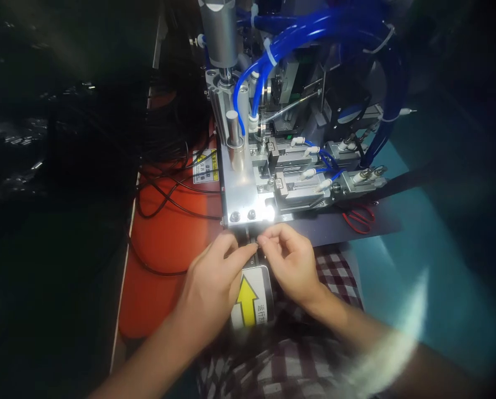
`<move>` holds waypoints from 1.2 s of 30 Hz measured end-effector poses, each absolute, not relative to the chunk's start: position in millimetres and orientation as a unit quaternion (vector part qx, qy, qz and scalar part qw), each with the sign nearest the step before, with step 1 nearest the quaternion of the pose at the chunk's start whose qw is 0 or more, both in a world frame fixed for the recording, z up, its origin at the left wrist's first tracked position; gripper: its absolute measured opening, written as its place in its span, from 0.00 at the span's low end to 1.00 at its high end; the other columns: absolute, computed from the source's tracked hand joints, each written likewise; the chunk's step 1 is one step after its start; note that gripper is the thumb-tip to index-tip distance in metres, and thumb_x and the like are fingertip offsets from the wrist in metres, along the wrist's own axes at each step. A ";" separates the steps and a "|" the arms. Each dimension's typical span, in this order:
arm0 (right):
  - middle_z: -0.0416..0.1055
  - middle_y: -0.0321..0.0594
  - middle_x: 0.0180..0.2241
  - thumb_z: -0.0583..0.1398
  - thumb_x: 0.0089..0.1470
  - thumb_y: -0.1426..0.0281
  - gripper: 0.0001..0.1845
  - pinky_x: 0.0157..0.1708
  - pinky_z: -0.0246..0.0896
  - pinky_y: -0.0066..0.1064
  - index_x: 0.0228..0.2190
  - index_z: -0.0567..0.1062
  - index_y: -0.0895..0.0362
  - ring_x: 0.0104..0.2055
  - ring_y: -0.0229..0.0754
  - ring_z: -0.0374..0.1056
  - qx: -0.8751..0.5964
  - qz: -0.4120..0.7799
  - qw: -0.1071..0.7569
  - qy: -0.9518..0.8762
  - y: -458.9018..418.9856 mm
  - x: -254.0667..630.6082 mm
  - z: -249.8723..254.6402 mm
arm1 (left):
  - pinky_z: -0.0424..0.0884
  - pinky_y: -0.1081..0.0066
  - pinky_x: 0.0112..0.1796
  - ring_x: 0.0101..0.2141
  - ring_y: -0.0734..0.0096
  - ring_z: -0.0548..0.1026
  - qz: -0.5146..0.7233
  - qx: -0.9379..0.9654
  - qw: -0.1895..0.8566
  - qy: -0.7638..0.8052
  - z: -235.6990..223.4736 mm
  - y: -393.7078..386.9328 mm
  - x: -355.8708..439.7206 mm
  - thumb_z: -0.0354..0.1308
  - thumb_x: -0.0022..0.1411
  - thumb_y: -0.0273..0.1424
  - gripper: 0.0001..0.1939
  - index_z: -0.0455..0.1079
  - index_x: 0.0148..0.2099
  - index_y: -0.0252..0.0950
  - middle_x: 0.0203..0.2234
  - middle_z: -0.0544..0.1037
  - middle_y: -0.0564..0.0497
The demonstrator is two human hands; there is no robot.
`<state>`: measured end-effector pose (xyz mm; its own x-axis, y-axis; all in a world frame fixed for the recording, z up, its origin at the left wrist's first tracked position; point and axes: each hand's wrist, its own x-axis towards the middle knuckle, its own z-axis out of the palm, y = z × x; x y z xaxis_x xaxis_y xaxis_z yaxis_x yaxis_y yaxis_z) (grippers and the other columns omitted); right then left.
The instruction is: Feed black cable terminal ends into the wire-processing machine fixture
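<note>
Left hand (216, 269) and right hand (294, 260) partly hide the rail (253, 260).

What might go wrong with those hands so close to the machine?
The left hand and right hand are just in front of the metal plate, so they might get pinched if the machine moves. Loose black cables lie on the orange surface near the left hand, which could snag one.

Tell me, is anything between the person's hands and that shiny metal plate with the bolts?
Nothing visible is. The left hand and right hand are close together just in front of the metal plate; whether they pinch something small, I can't tell.
</note>
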<state>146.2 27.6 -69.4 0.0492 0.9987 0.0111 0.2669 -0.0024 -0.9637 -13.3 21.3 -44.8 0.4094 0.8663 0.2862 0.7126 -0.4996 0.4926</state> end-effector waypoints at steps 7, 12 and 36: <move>0.65 0.33 0.21 0.58 0.55 0.69 0.06 0.25 0.56 0.29 0.27 0.70 0.57 0.23 0.35 0.60 -0.570 0.424 0.437 -0.552 29.0 148.0 -70.8 | 0.69 0.75 0.26 0.27 0.72 0.69 0.260 0.825 0.148 0.479 -44.5 21.7 -13.3 0.49 0.60 0.18 0.16 0.75 0.46 0.31 0.28 0.69 0.49; 0.66 0.32 0.20 0.62 0.49 0.68 0.07 0.23 0.56 0.27 0.24 0.71 0.58 0.22 0.34 0.60 -0.595 0.596 0.419 -0.341 33.2 145.3 -58.3 | 0.70 0.74 0.28 0.27 0.73 0.69 0.264 0.818 0.158 0.486 -46.2 21.0 -11.7 0.50 0.61 0.18 0.15 0.75 0.45 0.30 0.28 0.69 0.50; 0.61 0.27 0.16 0.58 0.53 0.70 0.06 0.20 0.53 0.26 0.26 0.68 0.57 0.17 0.31 0.57 -0.540 0.667 0.362 -0.365 35.9 157.8 -61.8 | 0.70 0.75 0.30 0.32 0.70 0.72 0.209 0.852 0.116 0.467 -39.1 23.7 -24.8 0.48 0.64 0.20 0.14 0.74 0.46 0.31 0.33 0.71 0.47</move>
<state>157.8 35.9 -61.8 -0.1559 0.8762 -0.4561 -0.0889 -0.4723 -0.8769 -24.8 23.7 -39.1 0.4773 0.8431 0.2479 0.7461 -0.5378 0.3926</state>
